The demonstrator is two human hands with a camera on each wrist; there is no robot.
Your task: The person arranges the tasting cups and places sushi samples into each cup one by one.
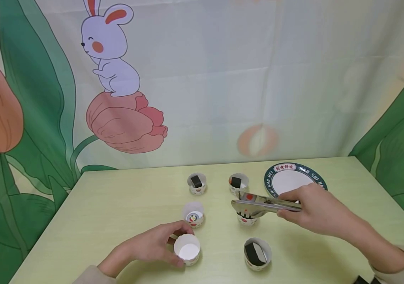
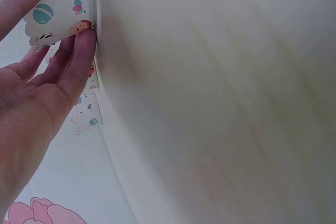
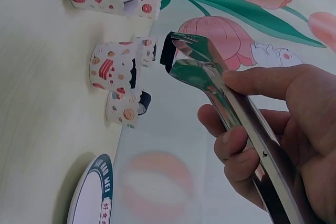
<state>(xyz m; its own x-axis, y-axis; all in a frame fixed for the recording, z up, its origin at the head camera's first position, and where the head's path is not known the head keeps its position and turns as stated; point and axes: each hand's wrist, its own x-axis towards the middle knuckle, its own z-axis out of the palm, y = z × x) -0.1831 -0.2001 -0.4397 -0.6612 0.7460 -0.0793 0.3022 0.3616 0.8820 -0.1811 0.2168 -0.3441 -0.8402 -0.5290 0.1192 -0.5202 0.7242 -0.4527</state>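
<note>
My right hand point(image 1: 317, 213) grips metal tongs point(image 1: 265, 205), and a small sushi piece with a black seaweed band point(image 3: 168, 51) sits between their tips. In the head view the tongs hang over the middle right paper cup point(image 1: 247, 221), hiding much of its inside. My left hand point(image 1: 152, 242) holds the front left paper cup point(image 1: 187, 250) on the table, thumb at its near side and fingers behind; its white inside is bare. The front right cup point(image 1: 266, 256) contains black-banded sushi point(image 1: 255, 253). A small colourful item point(image 1: 192, 217) shows inside the middle left cup point(image 1: 193, 207).
Two back cups, left point(image 1: 197, 190) and right point(image 1: 246, 183), each contain black-wrapped sushi. A green-rimmed plate point(image 1: 273, 183) lies at the back right, partly behind my right hand. A curtain with a printed rabbit point(image 1: 111, 51) hangs behind the pale table point(image 1: 123, 197).
</note>
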